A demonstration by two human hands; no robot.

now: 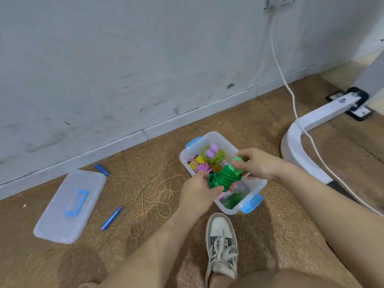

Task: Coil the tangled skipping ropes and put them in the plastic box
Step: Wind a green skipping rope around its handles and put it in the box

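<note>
We hold the coiled green rope (221, 178) just over the box (211, 135), our left hand (198, 191) and right hand (256, 165) both curled tight round it, and if we let go too soon it may spring open, tangle again and spill onto the floor (280, 225).

A translucent, smooth plastic box (209, 137) and lid (62, 217) lie on rough, speckled cork-like flooring (259, 235).

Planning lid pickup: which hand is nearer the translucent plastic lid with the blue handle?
Left. The left hand grips the green coiled rope, right of the translucent lid; the right hand holds the same rope farther right.
</note>
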